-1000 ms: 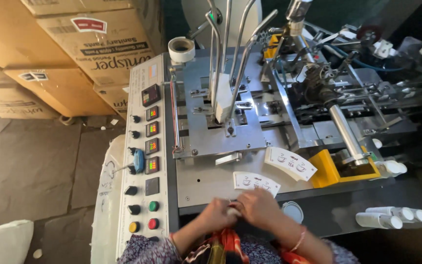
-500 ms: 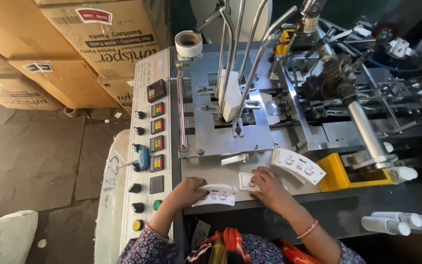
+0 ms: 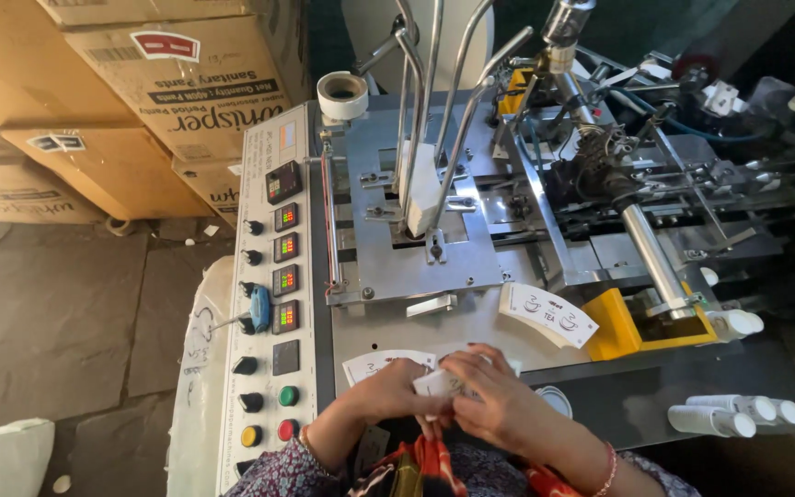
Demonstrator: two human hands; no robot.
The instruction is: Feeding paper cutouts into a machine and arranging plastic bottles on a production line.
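Observation:
My left hand (image 3: 388,396) and my right hand (image 3: 494,396) meet at the near edge of the grey machine table (image 3: 471,322), both closed around a small stack of white printed paper cup blanks (image 3: 434,382). A fanned blank (image 3: 374,362) lies on the table just left of my left hand. Another curved printed blank (image 3: 545,313) rests farther right beside a yellow guide block (image 3: 614,327). A bangle circles my right wrist.
A white control panel (image 3: 273,276) with digital displays, black knobs and green, yellow and red buttons runs along the left. Chrome rods and a metal roller (image 3: 650,258) rise behind. Finished white paper cups (image 3: 733,419) lie at right. Cardboard boxes (image 3: 177,83) stack at far left.
My hands spread apart half a second ago, the left holding a blank, and have now come back together over the stack near the table's edge. The camera view has shifted slightly.

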